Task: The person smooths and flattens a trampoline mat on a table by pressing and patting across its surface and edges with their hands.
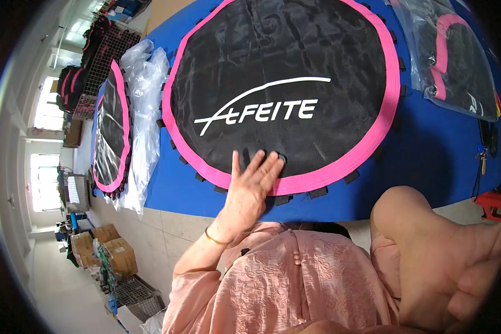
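Note:
A round black mat (261, 50) with a pink border and white "AFEITE" lettering lies flat in front of me. Black loops stick out around its rim. My left hand (253, 181) rests palm down on the mat's near edge, fingers spread across the pink band and the black mesh, holding nothing. Close to the camera at the right, my right hand (476, 273) is raised off the table beside my body. Its fingers are bent and partly lost in the dark rim of the view, so what they hold, if anything, is hidden.
A blue-covered table (175, 192) bears the mat. At the upper right lies a plastic-bagged mat (462, 61); at the left, another pink-edged mat (111, 133) beside clear plastic film (145, 106). A red stool (492, 206) stands right; cardboard boxes (119, 256) sit on the floor.

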`<state>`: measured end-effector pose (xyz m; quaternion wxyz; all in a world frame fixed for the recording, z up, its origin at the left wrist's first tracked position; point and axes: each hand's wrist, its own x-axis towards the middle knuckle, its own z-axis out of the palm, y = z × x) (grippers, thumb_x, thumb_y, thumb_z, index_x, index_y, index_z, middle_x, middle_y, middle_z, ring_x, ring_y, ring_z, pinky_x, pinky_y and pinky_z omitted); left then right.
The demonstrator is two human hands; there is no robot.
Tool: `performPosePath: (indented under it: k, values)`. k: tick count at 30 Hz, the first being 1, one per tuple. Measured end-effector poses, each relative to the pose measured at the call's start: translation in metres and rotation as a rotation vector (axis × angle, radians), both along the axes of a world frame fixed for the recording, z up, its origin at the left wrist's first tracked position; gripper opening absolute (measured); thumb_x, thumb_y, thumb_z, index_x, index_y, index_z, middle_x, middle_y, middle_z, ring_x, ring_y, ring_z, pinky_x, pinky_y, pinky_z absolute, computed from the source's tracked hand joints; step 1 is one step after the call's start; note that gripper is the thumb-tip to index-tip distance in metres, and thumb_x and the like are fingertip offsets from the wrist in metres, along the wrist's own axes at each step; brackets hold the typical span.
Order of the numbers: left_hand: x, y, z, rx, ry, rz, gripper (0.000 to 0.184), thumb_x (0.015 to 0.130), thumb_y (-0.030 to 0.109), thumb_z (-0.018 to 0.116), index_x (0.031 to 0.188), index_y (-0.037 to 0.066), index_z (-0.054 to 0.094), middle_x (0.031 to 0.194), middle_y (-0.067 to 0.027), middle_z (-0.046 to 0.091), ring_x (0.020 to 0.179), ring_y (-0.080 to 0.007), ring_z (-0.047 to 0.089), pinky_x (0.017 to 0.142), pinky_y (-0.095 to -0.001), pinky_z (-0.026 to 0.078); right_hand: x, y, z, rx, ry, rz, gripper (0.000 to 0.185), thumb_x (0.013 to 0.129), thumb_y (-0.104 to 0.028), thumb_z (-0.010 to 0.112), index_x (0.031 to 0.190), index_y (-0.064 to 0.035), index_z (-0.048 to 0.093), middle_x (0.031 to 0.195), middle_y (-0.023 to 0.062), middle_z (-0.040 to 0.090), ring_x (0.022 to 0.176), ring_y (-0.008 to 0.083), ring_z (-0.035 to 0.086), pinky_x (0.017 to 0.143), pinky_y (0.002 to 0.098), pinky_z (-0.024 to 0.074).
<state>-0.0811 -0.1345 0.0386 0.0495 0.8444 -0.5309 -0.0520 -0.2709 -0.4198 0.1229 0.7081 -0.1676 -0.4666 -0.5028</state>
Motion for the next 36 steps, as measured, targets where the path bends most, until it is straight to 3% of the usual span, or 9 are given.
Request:
performPosePath:
  k: [7,9,11,14,19,24,29,34,36]
  values:
    - [-0.008,0.000,-0.003,0.012,-0.018,0.046,0.068,0.085,0.002,0.058,0.153,0.007,0.053,0.158,-0.0121,0.052,0.146,-0.0369,0.047,0.122,-0.0743,0.015,0.002,0.001,0.002,0.003,0.004,-0.019,0.032,0.096,-0.031,0.054,0.072,-0.0153,0.040,0.064,0.0017,0.040,0.059,0.0140,0.044,0.057,0.0365,0.0377]
    - [0.004,-0.002,-0.008,-0.027,-0.041,0.071,0.077,0.082,-0.005,0.056,0.157,0.010,0.048,0.158,-0.0126,0.052,0.148,-0.0392,0.046,0.125,-0.0703,0.009,0.003,0.001,0.002,0.007,0.002,-0.020,0.032,0.096,-0.031,0.054,0.072,-0.0155,0.040,0.064,0.0016,0.040,0.059,0.0141,0.044,0.058,0.0366,0.0376]
    - [0.013,0.006,-0.016,-0.074,-0.076,0.100,0.078,0.081,-0.007,0.054,0.157,0.010,0.048,0.158,-0.0128,0.052,0.148,-0.0396,0.046,0.125,-0.0701,0.010,0.004,0.001,0.002,0.011,-0.002,-0.015,0.032,0.096,-0.031,0.054,0.072,-0.0156,0.040,0.064,0.0016,0.040,0.060,0.0141,0.044,0.058,0.0367,0.0375]
    - [0.030,0.031,-0.020,-0.001,-0.220,0.229,0.068,0.086,0.000,0.058,0.153,0.010,0.052,0.155,-0.0085,0.057,0.144,-0.0327,0.051,0.125,-0.0697,0.016,0.002,-0.001,0.002,0.019,0.002,-0.030,0.032,0.096,-0.032,0.054,0.072,-0.0158,0.040,0.064,0.0015,0.039,0.060,0.0141,0.044,0.058,0.0368,0.0374]
    - [0.064,0.082,-0.025,0.032,-0.255,0.484,0.075,0.082,-0.006,0.057,0.154,0.014,0.053,0.156,-0.0098,0.056,0.146,-0.0352,0.049,0.124,-0.0694,0.016,0.003,-0.002,0.005,0.022,0.029,-0.059,0.032,0.097,-0.033,0.053,0.073,-0.0162,0.039,0.065,0.0013,0.039,0.061,0.0142,0.044,0.059,0.0370,0.0371]
    - [0.065,0.085,-0.031,-0.016,-0.223,0.467,0.075,0.080,-0.007,0.058,0.153,0.011,0.053,0.156,-0.0108,0.055,0.145,-0.0345,0.050,0.124,-0.0691,0.018,0.008,0.004,0.010,0.039,0.059,-0.151,0.032,0.097,-0.034,0.053,0.073,-0.0165,0.039,0.065,0.0011,0.038,0.061,0.0142,0.044,0.059,0.0372,0.0368]
    - [0.016,0.048,-0.021,-0.063,-0.078,0.243,0.078,0.075,-0.004,0.064,0.152,0.008,0.053,0.155,-0.0131,0.055,0.144,-0.0346,0.050,0.123,-0.0710,0.019,0.022,0.015,0.021,0.129,0.158,-0.431,0.033,0.097,-0.034,0.052,0.073,-0.0169,0.038,0.065,0.0009,0.038,0.062,0.0143,0.044,0.060,0.0373,0.0366]
    - [-0.018,0.023,-0.035,-0.141,-0.048,0.136,0.064,0.088,0.010,0.058,0.151,0.003,0.053,0.157,-0.0148,0.053,0.147,-0.0342,0.047,0.124,-0.0701,0.016,0.045,0.052,0.035,0.349,0.566,-0.999,0.033,0.098,-0.035,0.052,0.074,-0.0172,0.038,0.066,0.0007,0.037,0.062,0.0144,0.043,0.061,0.0375,0.0363]
    - [-0.016,0.022,-0.043,-0.191,-0.078,0.126,0.059,0.091,0.013,0.056,0.148,0.001,0.054,0.155,-0.0158,0.054,0.146,-0.0339,0.049,0.124,-0.0685,0.018,0.052,0.072,0.037,0.295,0.758,-1.082,0.033,0.098,-0.036,0.052,0.074,-0.0173,0.038,0.066,0.0007,0.037,0.063,0.0144,0.043,0.061,0.0376,0.0362]
